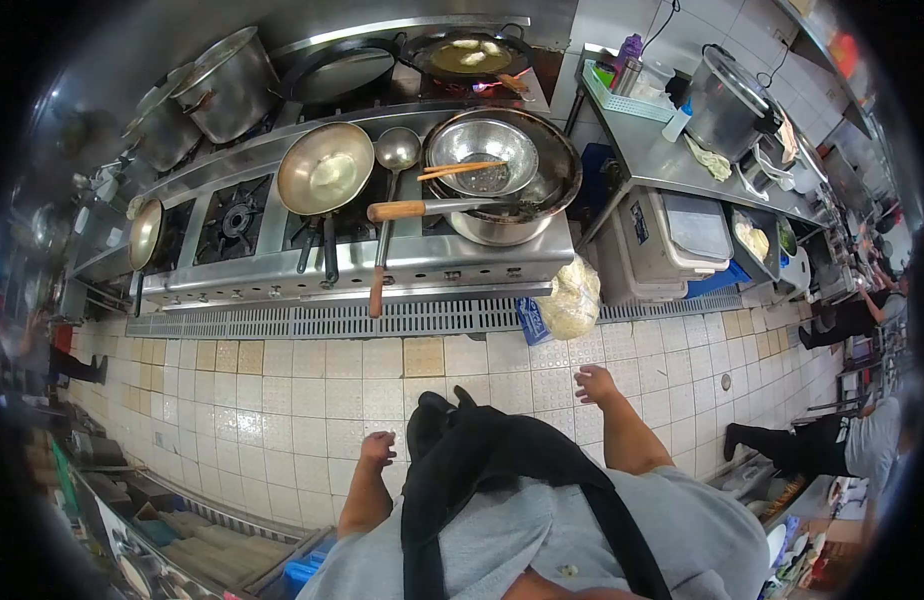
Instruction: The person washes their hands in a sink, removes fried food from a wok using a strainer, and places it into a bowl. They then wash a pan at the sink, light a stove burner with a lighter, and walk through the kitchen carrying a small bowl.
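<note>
I stand on a tiled kitchen floor [312,390], facing a steel stove range [402,255]. My left hand [378,449] hangs low in front of my body, fingers loosely curled, holding nothing. My right hand [594,383] is raised a little further out, fingers apart and empty, above the tiles. Both hands are well short of the stove. On the range sit a wok [325,168], a ladle [395,152] with a wooden handle, and a large steel bowl [542,165] holding a strainer [481,145] with chopsticks across it.
A floor drain grate [312,320] runs along the stove's base. A white bag [570,298] lies by the stove's right corner. A steel counter [672,160] with a large pot [727,105] stands to the right. Other people work at far right and far left.
</note>
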`<state>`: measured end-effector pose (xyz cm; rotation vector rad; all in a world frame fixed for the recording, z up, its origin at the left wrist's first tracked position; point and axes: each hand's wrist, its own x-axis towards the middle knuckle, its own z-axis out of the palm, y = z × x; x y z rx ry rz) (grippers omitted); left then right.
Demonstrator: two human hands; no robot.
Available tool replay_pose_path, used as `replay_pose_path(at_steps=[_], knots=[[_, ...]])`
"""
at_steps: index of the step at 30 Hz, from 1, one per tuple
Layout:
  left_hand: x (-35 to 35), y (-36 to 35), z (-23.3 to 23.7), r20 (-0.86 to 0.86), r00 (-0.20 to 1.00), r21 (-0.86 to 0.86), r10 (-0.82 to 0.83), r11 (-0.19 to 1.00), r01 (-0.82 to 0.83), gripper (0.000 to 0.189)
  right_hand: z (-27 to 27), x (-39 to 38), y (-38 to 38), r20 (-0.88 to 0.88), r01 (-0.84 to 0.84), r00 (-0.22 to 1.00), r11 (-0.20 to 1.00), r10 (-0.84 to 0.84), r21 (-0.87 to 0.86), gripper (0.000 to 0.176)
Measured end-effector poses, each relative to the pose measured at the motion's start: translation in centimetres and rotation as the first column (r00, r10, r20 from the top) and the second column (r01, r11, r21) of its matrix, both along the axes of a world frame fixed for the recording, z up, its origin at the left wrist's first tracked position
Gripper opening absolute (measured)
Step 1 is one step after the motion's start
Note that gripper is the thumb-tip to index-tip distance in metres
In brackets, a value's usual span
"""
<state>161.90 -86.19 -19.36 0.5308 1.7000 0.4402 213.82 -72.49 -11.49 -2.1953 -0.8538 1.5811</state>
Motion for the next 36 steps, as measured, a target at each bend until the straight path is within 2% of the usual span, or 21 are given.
replay_pose_path(at_steps=[1, 2, 4, 5, 8, 10, 11, 12, 13, 15, 17, 19, 20, 21, 23, 24, 26, 28, 33, 34, 36], knots=[[0.9, -0.7, 0.4, 0.076, 0.993, -0.073, 0.096, 0.993, -0.09, 0.037, 1.1, -0.5, 0.6, -0.036, 0.007, 0.999, 0.999, -0.005, 0.047, 0.043], [1.5, -1.5, 0.6, 0.075, 0.994, -0.115, 0.084, 0.991, -0.075, 0.034, 1.5, -0.8, 0.5, -0.071, 0.018, 0.997, 0.996, -0.011, 0.093, 0.045], [2.4, -3.5, 1.1, -0.018, 0.984, -0.031, -0.177, 0.984, 0.176, 0.033, 0.8, -0.6, -1.0, -0.11, 0.018, 0.994, 0.99, -0.003, 0.14, 0.045], [3.6, -3.7, 2.6, 0.0, 0.996, -0.142, -0.087, 0.986, 0.086, 0.033, 0.4, -0.5, -1.9, -0.141, 0.017, 0.99, 0.983, 0.009, 0.184, 0.045], [3.2, -7.0, -0.9, -0.055, 0.975, 0.036, -0.217, 0.975, 0.22, 0.033, -2.2, 0.5, -7.7, -0.108, -0.082, 0.99, 0.993, 0.092, 0.088, 0.04], [4.9, -7.3, 2.2, -0.039, 0.99, -0.052, -0.136, 0.99, 0.133, 0.03, -6.3, 3.0, -13.3, -0.012, -0.228, 0.974, 0.969, 0.228, -0.095, 0.047], [5.7, -7.6, 3.7, -0.022, 0.999, -0.139, -0.048, 0.989, 0.044, 0.028, -8.8, 5.2, -16.4, 0.164, -0.842, 0.521, 0.536, 0.838, -0.06, 0.042], [5.1, -8.6, 1.8, -0.091, 0.958, -0.046, -0.272, 0.962, 0.269, 0.026, -11.1, 7.4, -19.4, 0.517, -0.995, -0.103, -0.09, 0.85, -0.05, 0.038], [4.8, -9.3, 0.9, -0.093, 0.957, -0.04, -0.273, 0.962, 0.27, 0.026, -9.5, 7.8, -22.2, 0.457, -0.988, -0.132, -0.078, 0.879, -0.134, 0.036], [4.3, -10.1, 0.3, -0.087, 0.951, -0.048, -0.296, 0.955, 0.293, 0.025, -10.6, 9.6, -26.2, 0.253, -0.97, 0.084, 0.138, 0.964, -0.202, 0.03], [4.4, -9.7, 2.4, -0.18, 0.848, 0.035, -0.499, 0.858, 0.513, 0.026, -11.0, 11.3, -29.8, 0.105, -0.881, 0.32, 0.337, 0.942, -0.332, 0.029], [4.5, -8.9, 3.2, -0.05, 0.978, -0.258, -0.204, 0.948, 0.185, 0.026, -9.9, 11.7, -30.7, 0.044, -0.772, 0.511, 0.481, 0.858, -0.415, 0.03], [3.3, -8.9, 1.5, -0.052, 0.976, -0.252, -0.21, 0.949, 0.19, 0.026, -9.2, 11.5, -30.9, 0.031, -0.703, 0.611, 0.559, 0.791, -0.44, 0.03], [1.2, -9.3, -2.4, -0.087, 0.938, -0.062, -0.335, 0.942, 0.331, 0.028, -8.5, 11.0, -30.8, 0.031, -0.617, 0.706, 0.636, 0.707, -0.464, 0.031], [-0.2, -9.1, -3.5, -0.144, 0.885, 0.128, -0.443, 0.879, 0.46, 0.03, -8.0, 9.8, -30.1, 0.039, -0.356, 0.905, 0.807, 0.423, -0.472, 0.032], [0.0, -8.1, -1.8, -0.149, 0.902, 0.17, -0.406, 0.888, 0.428, 0.032, -7.8, 8.9, -29.5, 0.048, -0.234, 0.957, 0.863, 0.285, -0.448, 0.032], [0.6, -6.2, 2.1, -0.149, 0.918, 0.212, -0.368, 0.895, 0.393, 0.035, -6.8, 6.3, -27.8, 0.039, -0.058, 0.996, 0.933, 0.077, -0.354, 0.033], [0.7, -5.6, 4.5, 0.032, 0.999, 0.085, 0.041, 0.995, -0.044, 0.041, -5.8, 3.3, -25.5, 0.01, 0.022, 1.0, 0.966, -0.02, -0.258, 0.035], [-3.5, -10.4, 2.3, 0.012, 1.0, 0.09, 0.018, 0.996, -0.019, 0.038, -2.5, -3.5, -20.0, -0.063, -0.063, 0.996, 0.992, 0.056, -0.109, 0.044], [-4.5, -11.9, 1.6, -0.036, 0.997, 0.068, -0.067, 0.995, 0.069, 0.037, -1.7, -4.8, -19.5, -0.063, -0.042, 0.997, 0.998, 0.039, -0.051, 0.046], [-8.7, -17.2, -4.5, -0.083, 0.962, 0.126, -0.259, 0.955, 0.268, 0.037, -1.5, -6.6, -19.1, -0.055, -0.046, 0.998, 0.998, 0.045, -0.033, 0.045]])
